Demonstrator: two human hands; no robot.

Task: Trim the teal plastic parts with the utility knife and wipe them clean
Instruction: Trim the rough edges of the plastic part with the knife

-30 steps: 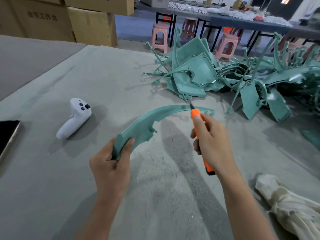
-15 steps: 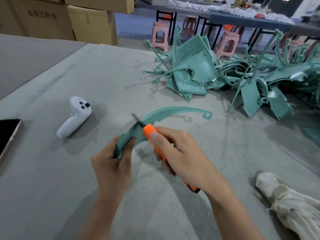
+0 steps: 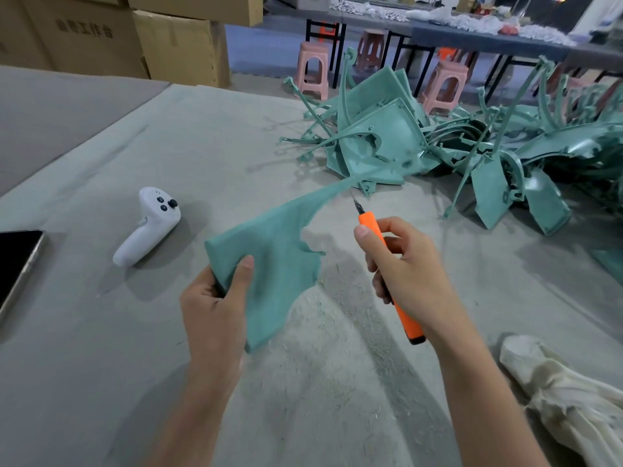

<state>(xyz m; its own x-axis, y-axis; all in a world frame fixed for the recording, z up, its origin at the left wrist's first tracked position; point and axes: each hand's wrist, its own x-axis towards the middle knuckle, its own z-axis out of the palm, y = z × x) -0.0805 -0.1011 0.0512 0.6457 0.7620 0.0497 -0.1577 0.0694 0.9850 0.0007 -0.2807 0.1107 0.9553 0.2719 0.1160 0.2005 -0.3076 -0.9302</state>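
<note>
While the left hand (image 3: 215, 315) grips the part (image 3: 269, 251) and the right hand (image 3: 408, 271) holds the knife (image 3: 370, 225), shave the ragged three-o'clock edge lightly, stroking toward twelve o'clock.

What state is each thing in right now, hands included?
Teal part: lifted, blurred, gripped at one end by left hand.
Utility knife: blade out, held in right hand.
Cloth: crumpled, lying untouched.
Pile of teal parts: heaped on table, untouched.
Controller: lying on table.
Phone: screen dark.
</note>
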